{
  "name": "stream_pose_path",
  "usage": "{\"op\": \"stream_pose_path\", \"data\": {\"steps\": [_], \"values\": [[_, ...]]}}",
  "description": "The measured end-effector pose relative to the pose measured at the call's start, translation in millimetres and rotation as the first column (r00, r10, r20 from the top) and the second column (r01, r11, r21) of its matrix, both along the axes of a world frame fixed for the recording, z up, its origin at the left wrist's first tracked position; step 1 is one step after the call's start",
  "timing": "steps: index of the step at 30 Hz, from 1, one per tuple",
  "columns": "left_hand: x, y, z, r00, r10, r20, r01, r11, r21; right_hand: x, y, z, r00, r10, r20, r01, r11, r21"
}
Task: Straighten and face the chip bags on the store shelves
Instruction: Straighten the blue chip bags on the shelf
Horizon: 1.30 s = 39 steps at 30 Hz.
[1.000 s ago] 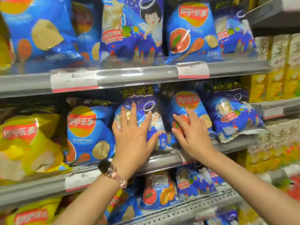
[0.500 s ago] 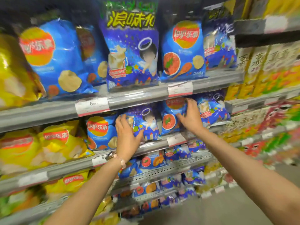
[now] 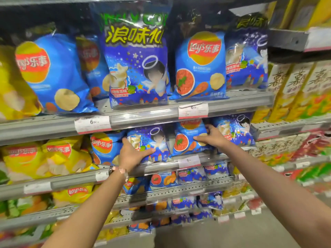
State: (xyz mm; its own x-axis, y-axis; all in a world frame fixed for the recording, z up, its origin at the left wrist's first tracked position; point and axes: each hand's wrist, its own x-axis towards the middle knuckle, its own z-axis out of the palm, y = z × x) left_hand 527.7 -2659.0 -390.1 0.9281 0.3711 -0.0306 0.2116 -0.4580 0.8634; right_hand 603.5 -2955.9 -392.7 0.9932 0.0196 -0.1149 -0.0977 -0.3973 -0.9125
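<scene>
Both hands are at the middle shelf, at its front edge. The left hand grasps the purple angel bag at its lower left corner, thumb laid across the bag's front and the fingers going behind its left edge. The bag stands upright, face forward, just beside a blue Lay's bag on its left. The right hand grasps the blue tomato bag by its right edge, thumb over the front, fingers hidden behind. That bag stands upright, touching a second angel bag on its right. A watch with a pink strap sits on the left wrist. Price tags hang on the shelf's front rail. The upper shelf carries larger bags of the same kinds, faces forward.
</scene>
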Motion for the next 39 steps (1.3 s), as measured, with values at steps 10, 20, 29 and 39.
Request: {"op": "stream_pose_path", "data": {"steps": [10, 20, 29, 39], "values": [[4, 0, 3, 0.990, 0.141, 0.008, -0.136, 0.967, -0.215, 24, -5, -22, 0.996, 0.087, 0.010, -0.087, 0.981, 0.174], [-8, -9, 25, 0.984, 0.174, -0.036, -0.174, 0.900, -0.400, 23, -3, -23, 0.996, 0.008, 0.093, -0.024, 0.986, 0.163], [-37, -6, 44, 0.997, -0.005, -0.080, -0.039, 0.842, -0.538, 12, 6, -20, 0.971, -0.143, 0.191, 0.109, 0.978, 0.179], [-70, -7, 34, 0.986, -0.139, -0.096, 0.073, 0.862, -0.501, -4, 28, -12, 0.954, -0.204, 0.222, 0.156, 0.964, 0.215]]}}
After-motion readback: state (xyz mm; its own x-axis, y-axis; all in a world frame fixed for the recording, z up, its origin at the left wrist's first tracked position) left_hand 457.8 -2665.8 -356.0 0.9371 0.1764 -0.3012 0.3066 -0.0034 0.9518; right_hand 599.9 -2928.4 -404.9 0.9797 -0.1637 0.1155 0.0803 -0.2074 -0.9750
